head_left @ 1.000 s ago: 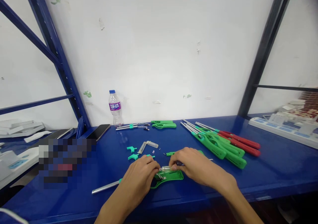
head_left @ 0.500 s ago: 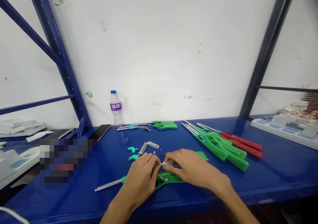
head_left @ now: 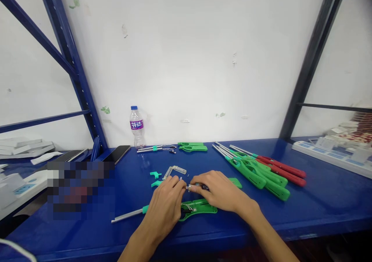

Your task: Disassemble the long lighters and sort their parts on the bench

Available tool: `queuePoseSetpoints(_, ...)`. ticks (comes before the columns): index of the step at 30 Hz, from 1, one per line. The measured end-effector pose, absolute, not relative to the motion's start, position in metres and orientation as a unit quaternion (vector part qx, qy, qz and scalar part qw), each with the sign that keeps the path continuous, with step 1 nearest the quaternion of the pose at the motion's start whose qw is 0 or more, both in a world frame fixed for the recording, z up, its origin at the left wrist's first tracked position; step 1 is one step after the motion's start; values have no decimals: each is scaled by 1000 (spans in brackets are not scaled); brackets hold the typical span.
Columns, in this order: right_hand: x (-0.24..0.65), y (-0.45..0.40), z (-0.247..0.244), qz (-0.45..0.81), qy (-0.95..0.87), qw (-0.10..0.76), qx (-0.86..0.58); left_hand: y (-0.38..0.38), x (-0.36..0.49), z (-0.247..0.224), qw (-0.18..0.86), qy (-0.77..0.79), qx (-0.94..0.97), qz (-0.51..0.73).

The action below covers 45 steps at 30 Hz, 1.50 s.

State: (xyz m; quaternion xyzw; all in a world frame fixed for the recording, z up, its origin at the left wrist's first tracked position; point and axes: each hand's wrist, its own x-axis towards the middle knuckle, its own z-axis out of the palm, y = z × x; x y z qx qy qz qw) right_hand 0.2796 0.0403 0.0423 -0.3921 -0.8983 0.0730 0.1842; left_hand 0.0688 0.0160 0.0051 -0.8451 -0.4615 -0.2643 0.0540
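Note:
My right hand (head_left: 216,188) is closed around a small clear and dark part (head_left: 198,185), above the table's near middle. My left hand (head_left: 167,198) has its fingers pinched at the left end of that part; what they grip is too small to make out. Below the hands lies an open green lighter shell (head_left: 203,206) with wires inside, and its metal tube (head_left: 128,215) sticks out to the left. Two teal triggers (head_left: 155,174) and clear plastic pieces (head_left: 178,169) lie just beyond my left hand. Another green shell piece (head_left: 235,182) is partly behind my right hand.
Green lighters (head_left: 251,171) and red-handled ones (head_left: 286,171) lie at the right. At the back are green shells (head_left: 193,146), metal tubes (head_left: 154,149) and a bottle (head_left: 136,128). A phone (head_left: 117,154) lies back left; power strips (head_left: 331,157) flank the table.
Both hands have risen slightly away from the green shell, with the small part between them. More of the shell shows below my right hand.

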Motion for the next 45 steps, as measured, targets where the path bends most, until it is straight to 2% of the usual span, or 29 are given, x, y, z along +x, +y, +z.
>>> queuePoseSetpoints(14,287,47,36,21,-890,216,-402,19,66,1,133,-459,-840,-256)
queuePoseSetpoints(22,285,47,39,14,-893,225,-390,18,69,-1,74,-479,-829,-278)
queuePoseSetpoints(32,280,40,40,22,-889,271,-369,24,67,-4,87,-413,-831,-361)
queuePoseSetpoints(45,281,40,40,20,-892,258,-372,20,67,4,50,-391,-852,-345)
